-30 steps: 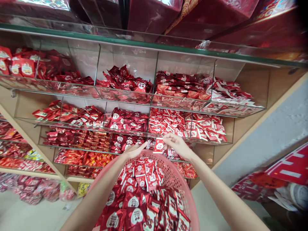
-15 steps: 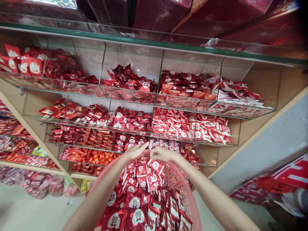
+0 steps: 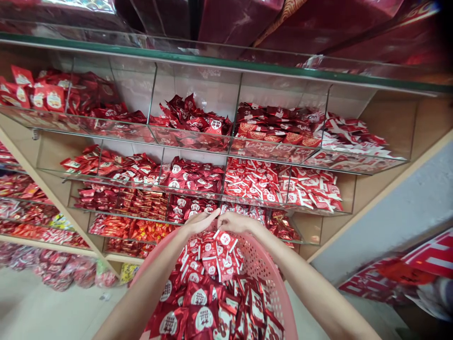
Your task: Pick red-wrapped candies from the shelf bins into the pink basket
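Observation:
A pink perforated plastic basket holds many small red-and-white candy packets, larger dark red packets and brown-and-white ones. Over its far rim is my right hand, fingers curled in a pinch on a red-and-white candy packet, which hangs below them above the pile. Just left of it, my left hand reaches over the same rim with fingers stretched out, its fingertips close to my right hand. Part of the left fingers is hidden behind the hand.
Glass-fronted shelves with dividers rise ahead, filled with red wrapped candies. Large dark red boxes sit on the glass shelf above. Bagged candy lies on the floor at left. A grey wall and red-and-white packaging are at right.
My right hand has moved slightly left and up, closer to my left hand, and the pinched candy packet has moved with it. My left hand stays nearly in place.

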Demonstrator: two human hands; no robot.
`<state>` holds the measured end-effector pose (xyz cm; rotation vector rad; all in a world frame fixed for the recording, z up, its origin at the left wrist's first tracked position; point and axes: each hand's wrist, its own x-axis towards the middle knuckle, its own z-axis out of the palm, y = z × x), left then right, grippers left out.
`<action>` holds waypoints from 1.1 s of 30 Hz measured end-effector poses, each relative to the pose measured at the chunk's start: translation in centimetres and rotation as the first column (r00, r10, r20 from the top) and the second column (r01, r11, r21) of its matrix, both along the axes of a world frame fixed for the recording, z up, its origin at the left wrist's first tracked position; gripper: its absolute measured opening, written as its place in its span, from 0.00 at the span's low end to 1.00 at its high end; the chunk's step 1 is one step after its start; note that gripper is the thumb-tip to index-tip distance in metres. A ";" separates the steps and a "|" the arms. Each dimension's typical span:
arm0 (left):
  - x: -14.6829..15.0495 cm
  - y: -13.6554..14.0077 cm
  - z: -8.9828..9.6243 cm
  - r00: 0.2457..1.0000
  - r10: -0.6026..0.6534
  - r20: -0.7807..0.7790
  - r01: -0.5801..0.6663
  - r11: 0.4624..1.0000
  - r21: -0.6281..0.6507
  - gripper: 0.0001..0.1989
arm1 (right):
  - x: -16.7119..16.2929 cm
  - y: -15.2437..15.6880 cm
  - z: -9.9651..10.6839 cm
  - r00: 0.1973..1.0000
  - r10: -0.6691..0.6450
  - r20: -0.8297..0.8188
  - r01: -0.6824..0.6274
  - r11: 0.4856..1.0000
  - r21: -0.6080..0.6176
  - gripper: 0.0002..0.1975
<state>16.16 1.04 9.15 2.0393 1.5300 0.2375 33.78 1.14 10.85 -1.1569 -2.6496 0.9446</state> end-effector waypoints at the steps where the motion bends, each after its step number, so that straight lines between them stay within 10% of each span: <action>1: 0.1 0.0 0.0 1.000 0.004 -0.002 -0.004 1.000 0.002 0.43 | 0.4 0.3 0.3 1.000 -0.006 0.025 0.005 1.000 0.018 0.06; 15: -0.3 -0.5 0.0 0.998 -0.016 0.068 0.016 1.000 -0.001 0.40 | 0.0 -3.9 0.9 0.975 -0.180 0.132 0.116 0.913 0.390 0.09; 22: -0.2 -0.8 0.2 0.997 0.031 0.069 -0.031 1.000 -0.004 0.39 | 4.7 -2.7 4.9 0.923 -0.341 -0.177 0.375 0.698 0.610 0.10; 26: 0.0 -1.0 0.6 0.997 0.018 0.076 -0.019 1.000 0.012 0.38 | 7.6 -0.3 7.5 0.801 -0.591 -0.093 0.491 0.560 0.668 0.10; 33: -0.6 -1.2 0.7 0.996 0.054 0.070 -0.054 0.999 -0.005 0.39 | 10.2 1.2 8.2 0.679 -0.722 0.135 0.457 0.559 0.692 0.11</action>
